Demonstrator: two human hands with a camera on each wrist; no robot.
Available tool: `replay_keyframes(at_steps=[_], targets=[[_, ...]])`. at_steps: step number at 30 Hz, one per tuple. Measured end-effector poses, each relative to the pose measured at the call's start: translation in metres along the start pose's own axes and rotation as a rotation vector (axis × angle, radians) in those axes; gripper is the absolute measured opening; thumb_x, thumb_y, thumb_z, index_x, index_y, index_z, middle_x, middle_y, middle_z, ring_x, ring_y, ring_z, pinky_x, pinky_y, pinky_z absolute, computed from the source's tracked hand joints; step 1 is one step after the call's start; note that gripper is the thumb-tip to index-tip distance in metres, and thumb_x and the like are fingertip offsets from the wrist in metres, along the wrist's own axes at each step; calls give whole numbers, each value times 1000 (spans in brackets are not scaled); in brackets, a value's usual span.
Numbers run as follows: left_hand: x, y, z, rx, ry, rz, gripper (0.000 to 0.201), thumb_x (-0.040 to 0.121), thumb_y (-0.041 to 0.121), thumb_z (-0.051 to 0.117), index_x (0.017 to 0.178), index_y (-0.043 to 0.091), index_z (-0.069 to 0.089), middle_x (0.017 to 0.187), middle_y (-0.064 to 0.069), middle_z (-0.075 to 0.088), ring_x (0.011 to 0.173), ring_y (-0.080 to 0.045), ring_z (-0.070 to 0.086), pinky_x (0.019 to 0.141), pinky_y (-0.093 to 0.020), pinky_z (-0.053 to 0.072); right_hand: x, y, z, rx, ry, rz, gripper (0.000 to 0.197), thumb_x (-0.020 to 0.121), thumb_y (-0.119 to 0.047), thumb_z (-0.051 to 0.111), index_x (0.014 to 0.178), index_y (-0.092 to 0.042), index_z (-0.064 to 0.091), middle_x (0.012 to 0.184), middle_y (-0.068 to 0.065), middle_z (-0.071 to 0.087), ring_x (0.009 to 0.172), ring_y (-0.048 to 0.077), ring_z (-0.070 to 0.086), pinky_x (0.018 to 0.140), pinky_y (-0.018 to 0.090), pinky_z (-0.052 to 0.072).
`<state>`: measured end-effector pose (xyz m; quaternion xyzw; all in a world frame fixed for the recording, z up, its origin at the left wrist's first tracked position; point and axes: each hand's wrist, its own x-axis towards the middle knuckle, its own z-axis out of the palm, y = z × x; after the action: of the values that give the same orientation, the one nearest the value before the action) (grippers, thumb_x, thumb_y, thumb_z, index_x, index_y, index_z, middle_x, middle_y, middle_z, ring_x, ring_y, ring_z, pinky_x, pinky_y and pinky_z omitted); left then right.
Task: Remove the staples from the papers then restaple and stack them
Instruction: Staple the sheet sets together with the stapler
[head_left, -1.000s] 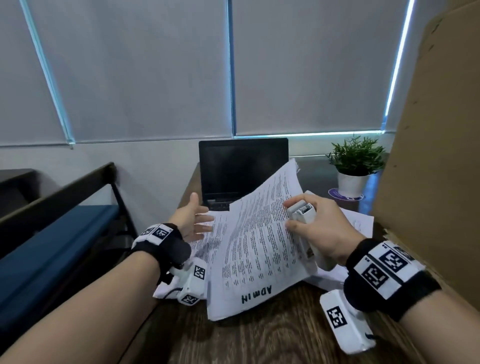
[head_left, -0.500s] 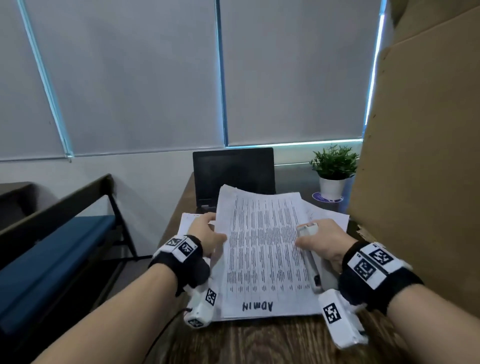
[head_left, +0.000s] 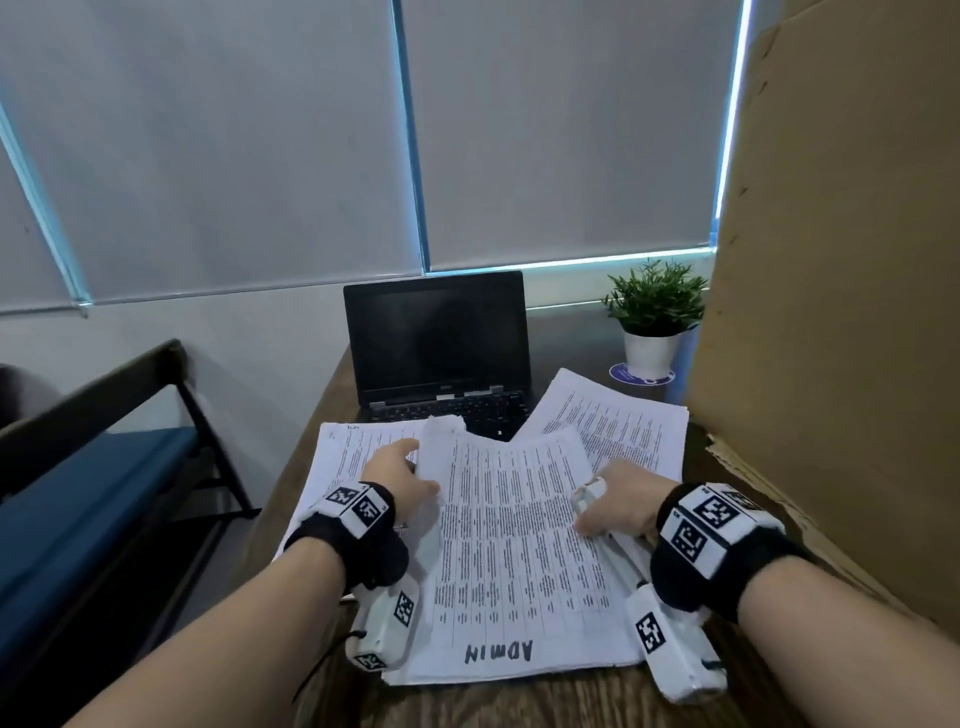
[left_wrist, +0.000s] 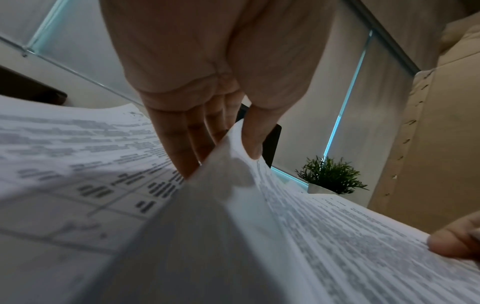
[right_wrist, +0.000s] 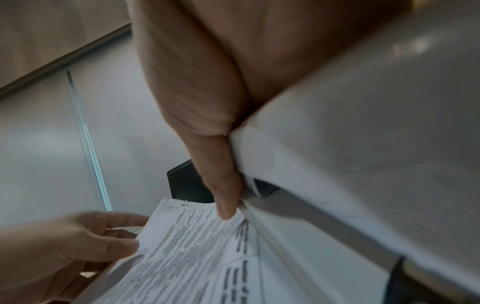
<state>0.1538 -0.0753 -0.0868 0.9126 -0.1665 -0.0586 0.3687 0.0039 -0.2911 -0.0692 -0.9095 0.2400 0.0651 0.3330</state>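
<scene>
My left hand (head_left: 397, 480) pinches the lifted left edge of the ADMIN packet (head_left: 514, 551), thumb over fingers; my right hand (head_left: 621, 506) clenches a white stapler (head_left: 589, 493) against the packet's right edge. The packet lies on the desk (head_left: 519, 701), just in front of the laptop (head_left: 439, 343). I judge it light and floppy, best gripped near its stapled corner.

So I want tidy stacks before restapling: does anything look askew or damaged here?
Yes. The ADMIN packet has its far left corner curled up where the left hand pinches it. The paper pile on the right lies skewed and overlaps the laptop keyboard. No tears show.
</scene>
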Motion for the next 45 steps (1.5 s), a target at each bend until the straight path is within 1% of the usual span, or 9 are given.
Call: replay_keyframes(at_steps=[4,6,10,14,22,29,36,41,45], targets=[[13,-5,5,82,33,-16,9,85,11,69,93,15,66,83,-4,69,73,-19,62,71,-33,56,9,3,-1,-25,-33,7,29,78,-14,75,103,-5,63,99,12,71,90,27,70,80,37,57],[17,-5,10,167,18,-38,18,85,15,69,75,13,54,74,-4,61,70,-19,57,69,-32,54,14,4,0,-45,-38,21,40,75,-17,77,109,-5,60,101,14,71,92,28,71,83,42,57],[16,-1,15,234,-18,-66,20,86,19,67,100,7,58,78,-2,57,75,-20,59,68,-30,53,19,5,3,-110,-34,27,39,75,-25,78,101,-9,55,89,5,65,78,22,65,64,29,52],[18,0,17,185,19,-42,46,88,17,67,130,15,51,111,-5,63,88,-17,62,70,-26,51,19,4,5,-136,-37,30,37,75,-27,78,99,-11,54,84,5,62,68,18,59,58,23,43],[15,4,14,-37,168,-44,6,84,10,65,79,12,63,72,-2,61,63,-15,55,57,-24,45,21,10,6,-120,-20,25,42,76,-27,79,107,-11,55,93,7,64,74,19,61,61,24,46],[-6,2,10,-166,-98,-57,15,92,20,60,97,9,69,90,-10,72,77,-22,68,70,-32,56,21,13,9,-51,16,25,54,70,-26,82,115,-7,58,99,7,66,87,23,66,81,37,58],[-29,-1,-3,-477,45,-57,23,92,7,62,114,3,65,100,-10,71,94,-28,66,97,-48,49,-8,8,4,50,99,-62,15,84,-18,71,83,-14,56,76,0,58,59,11,55,42,17,40],[-68,14,-35,-615,112,58,22,94,1,56,114,2,64,107,-14,71,101,-32,66,94,-47,52,-50,6,-16,492,222,-271,29,80,-1,75,107,-9,68,92,11,70,80,21,65,87,40,55],[-100,38,-61,-673,208,181,17,93,5,59,109,11,65,108,-9,71,99,-26,68,94,-47,52,-108,-24,-33,671,220,-456,27,84,3,69,105,-14,65,91,12,65,79,21,62,83,39,55]])
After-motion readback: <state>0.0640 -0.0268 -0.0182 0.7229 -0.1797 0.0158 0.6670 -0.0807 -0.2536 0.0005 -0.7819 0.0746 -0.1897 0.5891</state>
